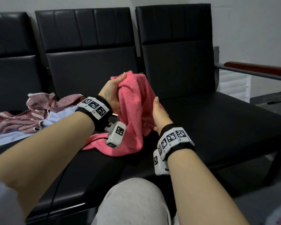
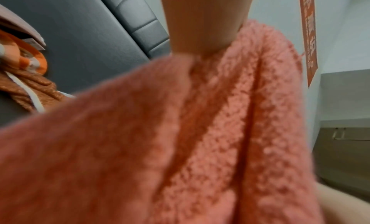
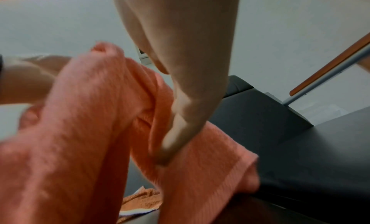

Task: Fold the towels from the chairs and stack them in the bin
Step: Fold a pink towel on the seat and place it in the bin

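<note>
Progress: an early stage is judged; no folded towel and no bin can be seen in any view.
Pink towel: held bunched and unfolded above the middle chair seat, its lower edge trailing onto the cushion.
Left hand: fingers are curled round the gathered top of the pink towel, gripping it.
Right hand: fingers are closed on a lower fold, thumb laid along the cloth.
Remaining pile: a patterned maroon towel and a pale blue towel are left crumpled on the seats to the left.
Left to do: at least 3 towels are still to be folded and stacked.
</note>
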Tool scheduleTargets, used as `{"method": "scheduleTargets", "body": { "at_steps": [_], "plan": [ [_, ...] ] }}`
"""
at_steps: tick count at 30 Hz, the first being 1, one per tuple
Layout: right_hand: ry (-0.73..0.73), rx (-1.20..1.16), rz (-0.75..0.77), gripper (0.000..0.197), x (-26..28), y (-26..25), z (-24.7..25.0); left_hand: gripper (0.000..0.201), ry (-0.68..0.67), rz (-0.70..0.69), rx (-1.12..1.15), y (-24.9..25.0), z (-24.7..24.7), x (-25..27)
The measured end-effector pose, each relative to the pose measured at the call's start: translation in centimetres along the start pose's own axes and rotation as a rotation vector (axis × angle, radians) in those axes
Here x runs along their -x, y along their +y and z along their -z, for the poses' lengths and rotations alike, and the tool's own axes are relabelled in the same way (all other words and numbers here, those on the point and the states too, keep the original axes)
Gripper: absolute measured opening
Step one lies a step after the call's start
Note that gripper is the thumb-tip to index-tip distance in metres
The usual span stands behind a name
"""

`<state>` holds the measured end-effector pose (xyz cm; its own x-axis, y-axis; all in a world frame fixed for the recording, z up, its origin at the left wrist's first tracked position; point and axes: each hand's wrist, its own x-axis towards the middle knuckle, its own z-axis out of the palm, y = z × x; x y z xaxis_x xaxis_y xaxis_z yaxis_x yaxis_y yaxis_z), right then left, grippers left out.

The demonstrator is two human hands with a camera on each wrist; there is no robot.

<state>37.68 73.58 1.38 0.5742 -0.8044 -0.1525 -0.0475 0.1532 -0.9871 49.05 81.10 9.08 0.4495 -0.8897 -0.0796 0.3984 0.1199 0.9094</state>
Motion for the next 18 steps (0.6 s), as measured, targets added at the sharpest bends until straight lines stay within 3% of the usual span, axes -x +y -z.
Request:
{"method": "scheduleTargets", "body": {
  "at_steps": [4, 8, 12, 16, 18],
  "plan": [
    [0.072, 0.025, 0.002, 0.088, -0.4, 0.4, -0.1, 0.033, 0.018, -0.019, 0.037, 0.0, -0.1, 0.2],
    [0.125, 0.116, -0.036, 0.078, -0.9, 0.9, 0.1, 0.027, 0.026, -0.02, 0.066, -0.5, -0.3, 0.3],
    [0.102, 0.128, -0.03, 0.04, -0.7, 0.8, 0.2, 0.031, 0.053, -0.014, 0.068, -1.0, -0.8, 0.2],
    [0.104, 0.041, -0.035, 0.023, -0.2, 0.9, 0.2, 0.053, 0.028, -0.013, 0.103, -1.2, -1.0, -0.2],
    [0.115, 0.007, -0.058, 0.019, -0.3, 0.9, 0.3, 0.046, 0.037, -0.016, 0.13, -1.3, -1.1, -0.3]
  ]
}}
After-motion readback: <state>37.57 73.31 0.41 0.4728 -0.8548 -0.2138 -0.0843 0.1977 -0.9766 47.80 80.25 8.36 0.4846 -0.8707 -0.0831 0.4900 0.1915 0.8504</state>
